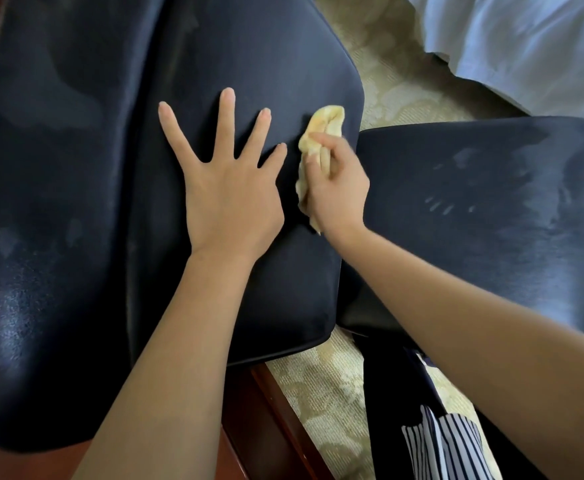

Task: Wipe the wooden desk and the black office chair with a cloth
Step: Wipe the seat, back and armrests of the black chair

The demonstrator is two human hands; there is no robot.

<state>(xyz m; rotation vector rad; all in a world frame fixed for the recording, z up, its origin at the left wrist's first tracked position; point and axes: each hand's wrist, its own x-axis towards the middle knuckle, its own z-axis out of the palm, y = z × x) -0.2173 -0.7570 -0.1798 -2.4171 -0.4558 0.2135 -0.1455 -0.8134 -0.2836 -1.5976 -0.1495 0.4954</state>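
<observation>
Two hands work the black office chair [249, 64]. The left hand [228, 192] lies flat, fingers spread, empty, bracing the leather pad. The right hand [335, 188] is closed around a bunched yellow cloth [321, 133], pressed near the pad's right edge. Wipe in overlapping strokes toward the edge; streaks remain on the adjacent pad [491, 202].

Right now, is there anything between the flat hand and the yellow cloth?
No. In the head view, only bare black chair padding shows between the left hand and the yellow cloth, bunched in the right hand.
</observation>
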